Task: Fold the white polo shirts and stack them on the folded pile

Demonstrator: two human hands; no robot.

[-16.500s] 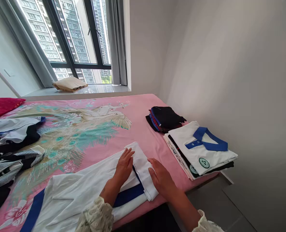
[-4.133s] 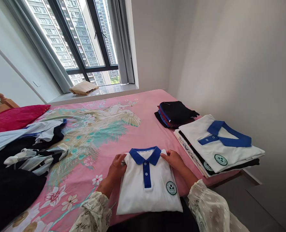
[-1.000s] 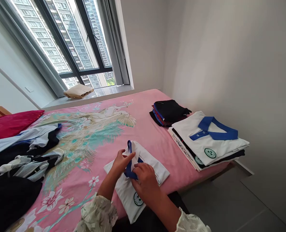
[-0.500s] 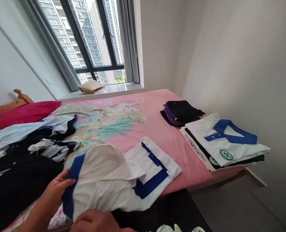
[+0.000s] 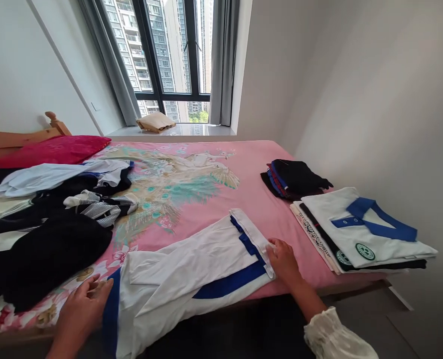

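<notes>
A white garment with blue trim (image 5: 176, 279) lies lengthwise along the near edge of the bed, folded over at its right end. My right hand (image 5: 284, 262) grips that folded white end, fingers bent over its edge. At the opposite end, my left hand (image 5: 82, 309) is beside the blue band, thumb tip touching it. Its fingers are loosely curled and apart from the thumb, with no cloth visible between them.
Crumpled black, white and striped clothes (image 5: 57, 249) cover the bed's left side, near a red pillow (image 5: 53, 152). Folded dark clothes (image 5: 299, 177) and a stack topped by a white polo shirt (image 5: 329, 209) sit to the right on the pink bedsheet (image 5: 254, 174).
My right hand has moved from the garment's lower left to its right end. The left hand has eased off the blue band. The garment now lies flatter, and the view has shifted.
</notes>
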